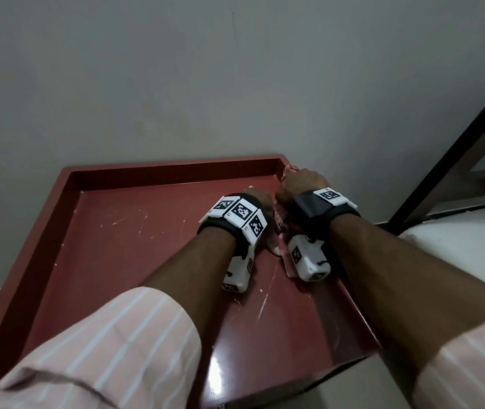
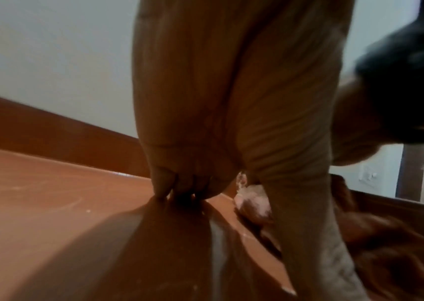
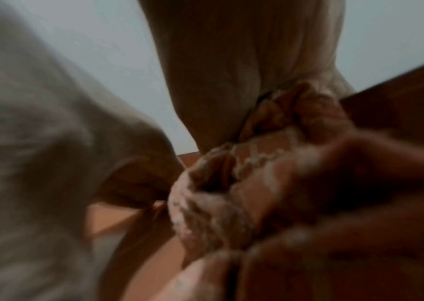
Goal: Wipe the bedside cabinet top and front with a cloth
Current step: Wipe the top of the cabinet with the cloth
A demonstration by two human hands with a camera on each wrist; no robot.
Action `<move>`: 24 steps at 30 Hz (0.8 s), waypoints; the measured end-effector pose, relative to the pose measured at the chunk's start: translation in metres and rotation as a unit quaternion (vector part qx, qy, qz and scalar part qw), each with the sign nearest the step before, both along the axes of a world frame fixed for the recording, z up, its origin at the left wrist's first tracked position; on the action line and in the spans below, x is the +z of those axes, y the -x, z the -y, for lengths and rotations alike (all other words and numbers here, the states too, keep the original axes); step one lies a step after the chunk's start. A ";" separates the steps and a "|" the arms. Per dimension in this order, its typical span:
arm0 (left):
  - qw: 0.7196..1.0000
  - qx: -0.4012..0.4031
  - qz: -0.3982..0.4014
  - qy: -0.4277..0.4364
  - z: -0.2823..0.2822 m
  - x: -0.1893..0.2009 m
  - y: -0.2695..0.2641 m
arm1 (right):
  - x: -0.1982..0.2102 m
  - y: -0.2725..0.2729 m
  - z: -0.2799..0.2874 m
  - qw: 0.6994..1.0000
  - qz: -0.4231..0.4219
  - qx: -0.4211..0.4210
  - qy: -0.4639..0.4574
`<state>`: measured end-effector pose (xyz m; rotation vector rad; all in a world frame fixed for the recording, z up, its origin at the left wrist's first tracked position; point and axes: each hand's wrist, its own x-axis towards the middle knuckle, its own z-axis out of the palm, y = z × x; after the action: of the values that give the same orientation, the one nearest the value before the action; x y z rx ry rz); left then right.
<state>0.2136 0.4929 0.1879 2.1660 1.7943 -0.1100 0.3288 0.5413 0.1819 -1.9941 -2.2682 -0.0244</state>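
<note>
Both hands are parked at the far right corner of the glossy reddish-brown bedside cabinet top with its raised lip. The right hand is balled into a fist around a bunched pinkish patterned cloth, jammed right up against the far right corner of the rim; more of the cloth trails back toward the near side under both wrists. The left hand sits just beside it, fingers bent down with the tips touching the surface — from the left wrist view it doesn't look like it's gripping anything, though it's blurry.

Progress-wise, I'd say this is early to mid top-wiping. There are pale smears and scratchy marks still showing across the left and middle of the top, so that area looks unwiped — or the marks just don't come off. The front of the cabinet isn't in view at all, so I can't tell its state; I'd guess it's still left to do.
</note>
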 end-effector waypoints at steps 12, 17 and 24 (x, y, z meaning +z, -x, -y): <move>1.000 0.011 0.010 0.020 -0.007 -0.012 0.005 | 0.005 0.016 -0.045 0.938 -0.325 -0.054 0.107; 1.000 0.020 0.013 0.020 -0.003 -0.013 0.006 | 0.018 0.011 -0.034 0.983 -0.164 0.000 0.088; 0.999 -0.003 -0.014 -0.040 0.013 -0.002 0.003 | 0.011 0.000 0.003 0.998 -0.051 -0.018 0.028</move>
<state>0.2107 0.4800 0.1863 2.2362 1.8378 -0.0705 0.3287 0.5380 0.1927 -2.0132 -2.1942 0.1349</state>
